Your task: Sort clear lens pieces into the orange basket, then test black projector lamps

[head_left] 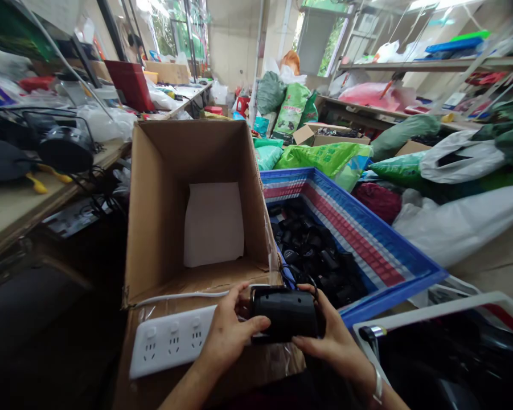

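Note:
A black rounded device [285,312] is held low in the middle between both my hands. My left hand [229,332] grips its left end with the thumb laid over the front. My right hand [331,336] wraps its right end, fingers curled around it. Just beneath them lies a white power strip [171,340] with its white cable [183,296] on the front flap of an open cardboard box [162,228]. A white sheet [214,224] lies at the bottom of the box.
A blue plastic crate [388,256] with several black parts [316,256] stands right of the box. A bench [21,205] with black devices runs along the left. Green and white bags [410,165] pile up at the right. A white-rimmed bin [431,319] sits at lower right.

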Available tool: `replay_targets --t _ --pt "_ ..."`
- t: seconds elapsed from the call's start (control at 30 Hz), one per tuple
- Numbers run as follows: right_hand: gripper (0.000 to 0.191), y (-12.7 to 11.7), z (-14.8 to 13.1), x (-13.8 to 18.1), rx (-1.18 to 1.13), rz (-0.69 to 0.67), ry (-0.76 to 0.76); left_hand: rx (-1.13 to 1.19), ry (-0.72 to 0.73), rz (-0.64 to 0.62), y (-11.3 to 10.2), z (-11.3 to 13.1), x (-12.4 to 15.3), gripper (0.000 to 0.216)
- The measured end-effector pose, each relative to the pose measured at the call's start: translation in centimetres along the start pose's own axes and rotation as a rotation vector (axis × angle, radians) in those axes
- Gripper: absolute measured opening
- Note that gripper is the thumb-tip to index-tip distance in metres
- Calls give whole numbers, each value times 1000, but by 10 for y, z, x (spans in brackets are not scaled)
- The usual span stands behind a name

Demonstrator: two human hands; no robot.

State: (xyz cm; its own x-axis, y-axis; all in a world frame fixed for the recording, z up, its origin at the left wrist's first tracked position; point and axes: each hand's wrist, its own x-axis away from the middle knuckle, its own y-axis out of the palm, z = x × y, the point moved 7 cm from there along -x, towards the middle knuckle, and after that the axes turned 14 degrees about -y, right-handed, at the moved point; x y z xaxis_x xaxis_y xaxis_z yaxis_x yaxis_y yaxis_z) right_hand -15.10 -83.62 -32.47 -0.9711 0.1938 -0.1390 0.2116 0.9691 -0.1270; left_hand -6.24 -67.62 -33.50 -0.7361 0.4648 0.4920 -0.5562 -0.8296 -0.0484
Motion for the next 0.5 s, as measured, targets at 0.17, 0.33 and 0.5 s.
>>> replay_targets --t 0.17,0.33,0.5 --pt "68 14 -10 -1 440 179 -129 -286 152 234 -5 27 18 34" --pt "69 18 -12 -12 463 224 -212 -315 180 233 0 33 29 28" --pt "50 -13 20 -25 32 -168 39 -202 72 130 -21 35 22 25"
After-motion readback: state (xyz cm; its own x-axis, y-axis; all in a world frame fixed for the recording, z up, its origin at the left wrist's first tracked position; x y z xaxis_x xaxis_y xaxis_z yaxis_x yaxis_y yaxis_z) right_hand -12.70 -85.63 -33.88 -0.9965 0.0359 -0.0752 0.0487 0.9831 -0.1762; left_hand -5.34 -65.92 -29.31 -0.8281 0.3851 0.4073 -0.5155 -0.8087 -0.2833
